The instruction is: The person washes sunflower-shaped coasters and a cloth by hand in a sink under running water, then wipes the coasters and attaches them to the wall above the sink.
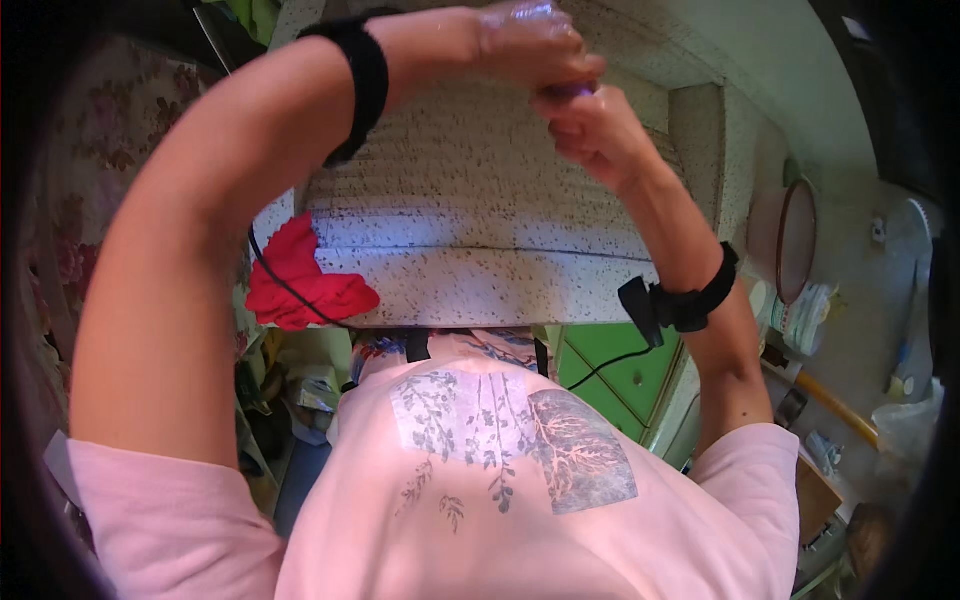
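Both my hands are raised over a speckled stone trough or sink (465,165) and meet at its far right. My left hand (536,52) is curled and blurred by motion, with a shiny, wet-looking or clear surface along its upper side. Just below it, my right hand (600,131) is closed in a fist. Between the two fists shows a bit of a purple object (574,89), gripped by both; fingers hide most of it, so its kind is unclear. A crumpled red cloth (307,281) lies on the near left of the stone ledge, a black cable across it.
Black straps (364,90) circle both arms, with cables hanging from them. Below the front ledge (480,289) are green cabinet doors (622,375). At right stand a brown-rimmed basin (796,240), a plastic tub (806,322) and a wooden handle (836,409). Floral fabric (112,142) hangs at left.
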{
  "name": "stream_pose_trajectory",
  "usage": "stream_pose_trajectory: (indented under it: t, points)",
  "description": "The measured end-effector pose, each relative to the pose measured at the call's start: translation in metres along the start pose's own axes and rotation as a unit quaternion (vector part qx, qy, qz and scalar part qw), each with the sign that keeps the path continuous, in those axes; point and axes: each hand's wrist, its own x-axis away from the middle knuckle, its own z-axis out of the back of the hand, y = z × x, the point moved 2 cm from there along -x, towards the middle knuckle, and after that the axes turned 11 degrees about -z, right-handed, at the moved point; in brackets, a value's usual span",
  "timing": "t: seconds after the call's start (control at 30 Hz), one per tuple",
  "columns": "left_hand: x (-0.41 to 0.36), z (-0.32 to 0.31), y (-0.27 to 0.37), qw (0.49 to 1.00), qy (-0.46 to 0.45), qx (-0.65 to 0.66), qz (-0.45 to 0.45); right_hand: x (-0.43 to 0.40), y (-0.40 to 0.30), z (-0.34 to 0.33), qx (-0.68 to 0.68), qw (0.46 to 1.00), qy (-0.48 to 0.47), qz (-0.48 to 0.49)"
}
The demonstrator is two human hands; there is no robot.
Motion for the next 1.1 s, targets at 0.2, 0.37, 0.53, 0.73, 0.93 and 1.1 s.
stream_pose_trajectory:
  t: [0.2,0.37,0.53,0.73,0.93,1.1]
  points:
    - [0.010,-0.003,0.004,0.980,-0.054,0.019,0.193,0.002,0.012,0.023,-0.201,0.974,-0.106,0.022]
    - [0.007,-0.015,0.020,0.953,0.056,0.130,0.268,-0.013,0.014,0.053,-0.186,0.982,0.013,0.015]
    - [0.006,-0.002,0.018,0.579,0.164,0.688,0.407,0.026,-0.020,0.052,-0.083,0.973,0.029,0.213]
    - [-0.014,0.030,0.023,0.738,0.219,0.491,0.407,0.044,-0.012,0.098,0.176,0.943,0.166,0.228]
    - [-0.067,0.035,0.050,0.543,0.264,0.730,0.320,0.064,-0.028,0.087,0.075,0.968,-0.020,0.239]
    - [-0.092,0.023,0.054,0.661,0.302,0.536,0.429,0.050,-0.032,0.121,0.134,0.960,0.009,0.245]
